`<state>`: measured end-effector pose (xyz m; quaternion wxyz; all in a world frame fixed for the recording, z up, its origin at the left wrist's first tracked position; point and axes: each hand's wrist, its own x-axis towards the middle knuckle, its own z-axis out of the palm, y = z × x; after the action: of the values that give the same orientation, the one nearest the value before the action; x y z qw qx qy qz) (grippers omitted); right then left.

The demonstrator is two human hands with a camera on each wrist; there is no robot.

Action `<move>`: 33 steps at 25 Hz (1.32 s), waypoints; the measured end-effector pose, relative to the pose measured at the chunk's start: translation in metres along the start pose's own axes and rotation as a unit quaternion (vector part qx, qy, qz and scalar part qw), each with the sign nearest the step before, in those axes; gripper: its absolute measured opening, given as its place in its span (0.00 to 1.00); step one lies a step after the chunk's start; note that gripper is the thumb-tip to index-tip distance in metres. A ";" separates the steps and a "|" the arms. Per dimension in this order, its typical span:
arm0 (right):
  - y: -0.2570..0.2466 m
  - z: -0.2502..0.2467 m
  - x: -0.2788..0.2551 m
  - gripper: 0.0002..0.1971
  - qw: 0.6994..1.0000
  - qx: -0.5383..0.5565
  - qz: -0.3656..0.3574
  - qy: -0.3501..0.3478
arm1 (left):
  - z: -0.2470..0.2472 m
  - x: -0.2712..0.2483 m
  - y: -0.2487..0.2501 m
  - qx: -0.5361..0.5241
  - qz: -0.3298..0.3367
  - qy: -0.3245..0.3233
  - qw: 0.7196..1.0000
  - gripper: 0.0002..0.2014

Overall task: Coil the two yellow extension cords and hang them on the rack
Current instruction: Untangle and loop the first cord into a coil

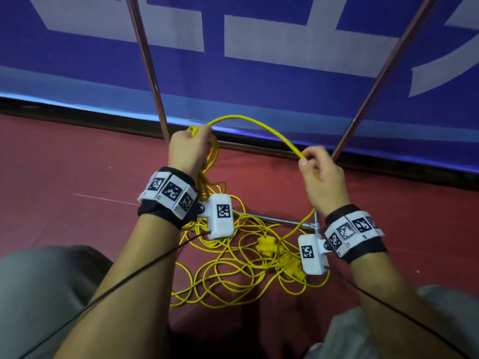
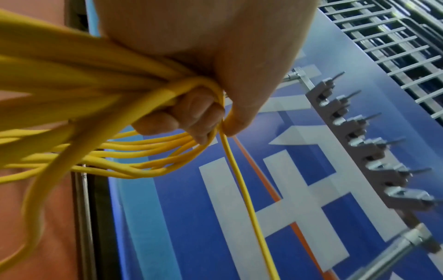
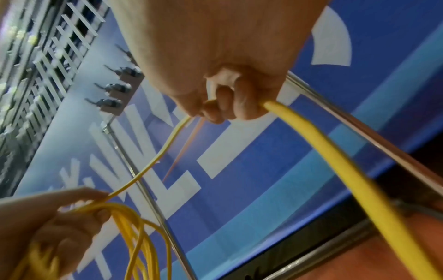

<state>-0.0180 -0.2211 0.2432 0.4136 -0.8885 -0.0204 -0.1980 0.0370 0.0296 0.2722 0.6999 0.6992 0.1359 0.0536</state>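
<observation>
My left hand [image 1: 188, 149] grips a bundle of several yellow cord loops [image 2: 148, 157], fingers curled round them [image 2: 191, 115]. From that fist one strand of yellow cord [image 1: 261, 125] arcs to my right hand [image 1: 315, 164], which pinches it between thumb and fingers [image 3: 230, 106]. Below the right hand the cord drops to a loose yellow tangle [image 1: 233, 263] on the red floor, where yellow plug ends [image 1: 267, 244] lie. The rack's hook bar [image 2: 364, 147] shows high up in both wrist views [image 3: 112, 89].
Two slanted metal rack poles [image 1: 147, 68] [image 1: 383, 73] rise in front of a blue and white banner [image 1: 259, 60]. The rack's base bars [image 1: 274, 220] lie on the red floor [image 1: 64, 177] under the tangle. My knees in grey trousers [image 1: 39, 294] flank the pile.
</observation>
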 end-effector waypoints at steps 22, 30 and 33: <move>0.011 -0.005 0.010 0.25 0.982 0.081 0.083 -0.149 | 0.033 -0.042 0.009 -0.051 0.020 -0.199 0.978 0.12; -0.020 -0.006 0.017 0.11 0.998 0.037 -0.025 -0.055 | 0.037 -0.054 0.005 0.090 0.069 -0.323 0.940 0.11; -0.021 -0.009 0.017 0.09 0.997 0.044 -0.019 -0.053 | 0.034 -0.052 0.009 0.070 0.030 -0.311 0.947 0.08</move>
<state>-0.0091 -0.2159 0.2702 0.4462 -0.8783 -0.0683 -0.1574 -0.0027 -0.0162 0.2866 0.6550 0.7318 -0.1065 -0.1550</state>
